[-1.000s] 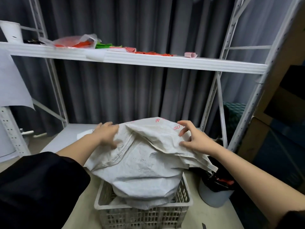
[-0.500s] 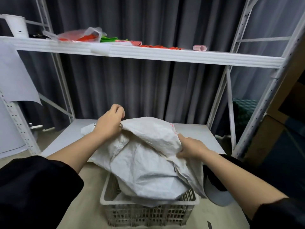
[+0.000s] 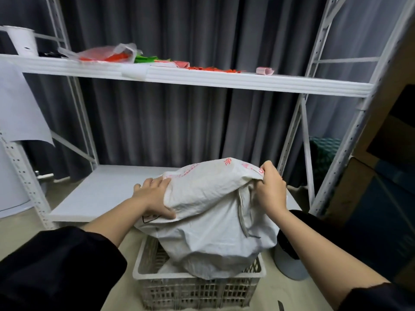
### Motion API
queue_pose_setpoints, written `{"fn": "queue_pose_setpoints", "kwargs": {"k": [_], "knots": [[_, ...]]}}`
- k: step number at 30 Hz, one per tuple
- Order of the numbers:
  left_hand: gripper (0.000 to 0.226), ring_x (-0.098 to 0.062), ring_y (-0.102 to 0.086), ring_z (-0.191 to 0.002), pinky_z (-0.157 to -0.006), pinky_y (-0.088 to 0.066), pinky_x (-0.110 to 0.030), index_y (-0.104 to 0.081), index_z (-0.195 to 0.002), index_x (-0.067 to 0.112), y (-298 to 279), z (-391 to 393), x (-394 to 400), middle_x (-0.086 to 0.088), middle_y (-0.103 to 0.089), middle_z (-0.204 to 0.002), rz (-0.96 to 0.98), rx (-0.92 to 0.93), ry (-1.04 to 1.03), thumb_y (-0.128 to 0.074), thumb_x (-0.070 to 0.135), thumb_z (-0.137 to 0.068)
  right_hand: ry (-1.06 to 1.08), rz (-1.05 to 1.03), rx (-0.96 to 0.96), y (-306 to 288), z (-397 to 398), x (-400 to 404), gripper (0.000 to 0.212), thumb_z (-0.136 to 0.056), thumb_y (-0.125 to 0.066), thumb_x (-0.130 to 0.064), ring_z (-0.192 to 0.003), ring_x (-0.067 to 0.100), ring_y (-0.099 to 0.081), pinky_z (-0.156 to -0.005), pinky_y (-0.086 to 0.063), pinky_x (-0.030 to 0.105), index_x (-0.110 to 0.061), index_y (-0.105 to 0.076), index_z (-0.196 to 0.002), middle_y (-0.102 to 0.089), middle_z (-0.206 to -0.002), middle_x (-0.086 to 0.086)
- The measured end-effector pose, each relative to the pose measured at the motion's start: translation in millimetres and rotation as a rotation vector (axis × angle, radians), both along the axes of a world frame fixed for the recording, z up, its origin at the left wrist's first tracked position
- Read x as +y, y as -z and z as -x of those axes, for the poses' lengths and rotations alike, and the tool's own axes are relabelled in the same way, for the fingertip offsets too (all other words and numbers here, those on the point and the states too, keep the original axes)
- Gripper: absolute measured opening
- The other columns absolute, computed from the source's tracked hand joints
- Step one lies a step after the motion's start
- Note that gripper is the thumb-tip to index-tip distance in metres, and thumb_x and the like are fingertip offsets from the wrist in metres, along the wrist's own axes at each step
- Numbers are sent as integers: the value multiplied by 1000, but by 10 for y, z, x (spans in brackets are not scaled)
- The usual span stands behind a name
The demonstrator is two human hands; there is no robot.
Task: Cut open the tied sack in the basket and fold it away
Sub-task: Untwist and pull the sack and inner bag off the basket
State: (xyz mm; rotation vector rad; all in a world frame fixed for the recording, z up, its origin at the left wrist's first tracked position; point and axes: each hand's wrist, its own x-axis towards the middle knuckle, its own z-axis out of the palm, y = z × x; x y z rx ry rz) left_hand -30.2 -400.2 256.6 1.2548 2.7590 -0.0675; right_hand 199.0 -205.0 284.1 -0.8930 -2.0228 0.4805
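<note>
Currently one sack (image 3: 215,221) sits in one basket (image 3: 197,288) below my hands; my left hand (image 3: 155,198) clutches its left fold, my right hand (image 3: 270,189) pinches its top edge.

The sack (image 3: 215,221) bulges over the basket (image 3: 197,290) and fills most of its mouth; you find a gap only at the near left corner, inside the rim. Your left hand (image 3: 152,198) and right hand (image 3: 270,189) flank the sack's top. Beyond it, the low shelf board (image 3: 107,189) lies bare to the far left. The upper shelf (image 3: 202,77) hangs well above. On the right, a grey bin (image 3: 289,263) stands just beside the basket, and the rack's uprights (image 3: 307,158) close off that side.
</note>
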Motion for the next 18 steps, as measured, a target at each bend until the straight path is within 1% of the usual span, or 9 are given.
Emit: {"fn": "queue_pose_setpoints", "kwargs": {"k": [2, 5, 7, 9, 12, 13, 15, 17, 18], "knots": [[109, -26, -19, -143, -110, -22, -49, -17, -147, 21, 105, -65, 73, -1, -17, -156, -2, 39, 36, -72, 62, -62, -34, 44, 109, 16, -15, -32, 25, -72, -38, 7, -64, 19, -38, -56, -27, 32, -17, -35, -76, -42, -70, -3], [69, -25, -39, -128, -100, -36, -41, -38, -131, 20, 195, -119, 146, -3, -38, -138, -74, 136, 51, -67, 49, -75, -169, 13, 65, 1, -75, -45, 29, -74, -43, 6, -66, 8, -42, -58, -31, 24, -22, -34, -72, -44, -72, -6], [37, -30, -50, -109, -89, -44, -39, -46, -121, 19, 210, -123, 143, -6, -42, -128, -123, 198, 49, -54, 32, -87, -296, 40, -52, -34, -148, -3, 30, -80, -52, -2, -69, -1, -44, -59, -35, 14, -25, -35, -72, -45, -76, -8], [15, -30, -53, -84, -71, -44, -34, -50, -102, 17, 191, -99, 122, -7, -46, -115, -290, 186, 2, -46, 23, -88, -460, 242, -169, -130, -258, 93, 21, -81, -62, -20, -74, -2, -46, -63, -38, 12, -22, -41, -79, -46, -87, -4], [6, -32, -54, -75, -62, -37, -32, -48, -86, 17, 54, -77, 108, -6, -48, -102, -499, 153, -82, -44, 22, -87, -637, 732, -277, -300, -433, 278, 21, -80, -54, -35, -81, 10, -53, -73, -45, 22, -17, -51, -91, -51, -95, -1], [5, -32, -52, -74, -63, -36, -33, -46, -84, 16, -8, -90, 127, -5, -47, -100, -555, 145, -89, -43, 20, -86, -646, 785, -314, -320, -465, 316, 17, -85, -54, -32, -81, 12, -55, -75, -49, 27, -17, -55, -92, -53, -97, -2], [2, -32, -51, -73, -63, -37, -34, -43, -82, 16, -132, -151, 195, -3, -45, -96, -700, 111, -69, -42, 16, -84, -609, 680, -418, -270, -464, 367, 8, -89, -60, -20, -84, 20, -56, -78, -53, 37, -17, -56, -95, -54, -101, 3], [6, -31, -52, -73, -61, -38, -35, -40, -79, 16, -227, -247, 282, -2, -47, -91, -816, 75, -23, -44, 12, -81, -492, 495, -579, -135, -395, 394, 55, -81, -73, -17, -110, 26, -56, -83, -52, 33, -20, -46, -129, -51, -127, 11], [8, -29, -52, -73, -60, -40, -36, -40, -77, 16, -260, -301, 318, -2, -49, -89, -855, 54, -1, -45, 10, -79, -438, 439, -658, -50, -360, 397, 87, -75, -78, -19, -125, 27, -49, -89, -50, 29, -21, -26, -145, -39, -143, 11]]}}
